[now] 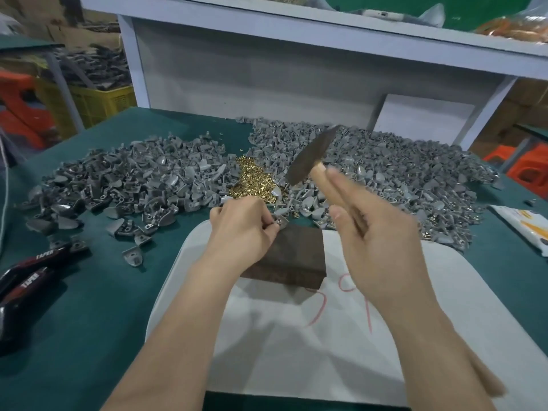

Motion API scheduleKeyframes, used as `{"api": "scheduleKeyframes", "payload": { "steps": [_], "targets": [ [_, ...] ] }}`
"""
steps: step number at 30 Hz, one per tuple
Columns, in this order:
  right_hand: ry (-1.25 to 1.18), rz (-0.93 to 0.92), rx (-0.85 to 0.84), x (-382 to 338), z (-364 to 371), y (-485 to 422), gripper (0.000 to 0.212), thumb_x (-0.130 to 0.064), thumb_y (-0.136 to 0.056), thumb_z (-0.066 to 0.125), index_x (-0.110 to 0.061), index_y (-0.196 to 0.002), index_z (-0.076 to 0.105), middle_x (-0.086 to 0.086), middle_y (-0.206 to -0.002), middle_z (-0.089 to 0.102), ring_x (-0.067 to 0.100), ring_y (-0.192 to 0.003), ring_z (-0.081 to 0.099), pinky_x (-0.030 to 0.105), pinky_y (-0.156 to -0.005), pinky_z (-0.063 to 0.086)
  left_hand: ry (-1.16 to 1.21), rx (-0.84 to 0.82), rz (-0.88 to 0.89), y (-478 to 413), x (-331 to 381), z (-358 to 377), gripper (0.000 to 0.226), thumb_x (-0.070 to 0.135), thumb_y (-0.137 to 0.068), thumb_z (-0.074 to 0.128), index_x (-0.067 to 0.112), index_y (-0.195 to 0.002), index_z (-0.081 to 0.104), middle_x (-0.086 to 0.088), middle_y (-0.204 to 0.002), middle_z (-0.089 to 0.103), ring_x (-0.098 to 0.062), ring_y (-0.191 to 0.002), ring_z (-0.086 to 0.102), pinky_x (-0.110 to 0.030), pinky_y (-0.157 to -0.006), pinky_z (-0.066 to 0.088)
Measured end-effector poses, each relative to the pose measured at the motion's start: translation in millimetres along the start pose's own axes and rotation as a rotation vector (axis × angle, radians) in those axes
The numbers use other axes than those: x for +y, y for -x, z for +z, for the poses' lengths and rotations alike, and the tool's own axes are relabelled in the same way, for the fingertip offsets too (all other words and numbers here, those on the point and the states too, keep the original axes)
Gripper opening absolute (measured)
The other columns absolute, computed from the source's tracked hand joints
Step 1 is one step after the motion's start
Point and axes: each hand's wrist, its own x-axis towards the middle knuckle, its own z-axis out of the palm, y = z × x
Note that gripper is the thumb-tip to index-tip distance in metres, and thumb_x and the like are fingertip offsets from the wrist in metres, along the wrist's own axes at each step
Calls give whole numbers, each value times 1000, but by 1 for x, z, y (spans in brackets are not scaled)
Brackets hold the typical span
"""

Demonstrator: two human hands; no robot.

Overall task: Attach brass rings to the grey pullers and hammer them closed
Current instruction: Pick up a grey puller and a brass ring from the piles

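Left hand (241, 229) pinches a small grey metal puller (281, 221) at the dark block's (292, 256) far edge; right hand (376, 241) grips the raised wooden-handled hammer (311, 160). A crooked blow could hit my fingertips (271, 228).

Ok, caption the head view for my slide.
Left hand steadies a grey puller on the dark block; right hand raises the hammer.

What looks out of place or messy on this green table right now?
Nothing looks damaged. A few loose grey metal pullers lie scattered away from the left heap, and stray small brass rings sit apart from the main brass pile. The black-and-red pliers rest unused at the left edge.
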Motion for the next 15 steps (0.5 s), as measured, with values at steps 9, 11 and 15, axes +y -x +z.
{"api": "scheduleKeyframes", "payload": {
  "steps": [9,11,15],
  "targets": [
    [-41,110,31,11,2,-4,45,-14,-93,56,-39,-130,53,-30,-110,56,-12,-101,49,-6,-83,30,-7,9,0,-1,0,0,13,30,-87,65,21,-79,68,3,-87,68,-25,-101,55,-34,-88,28],
    [-35,151,43,17,5,-7,45,-16,-93,54,-37,-133,50,-19,-107,62,-7,-92,52,-1,-76,32,-16,1,2,0,0,0,12,29,-87,65,21,-79,68,4,-88,68,-25,-102,55,-35,-88,29],
    [41,261,-146,31,20,-21,45,-17,-95,49,-34,-137,44,-3,-116,67,13,-96,59,22,-75,38,4,-6,6,2,1,-3,13,29,-87,65,26,-75,62,6,-88,66,-24,-100,55,-38,-91,32]
  ]
}}
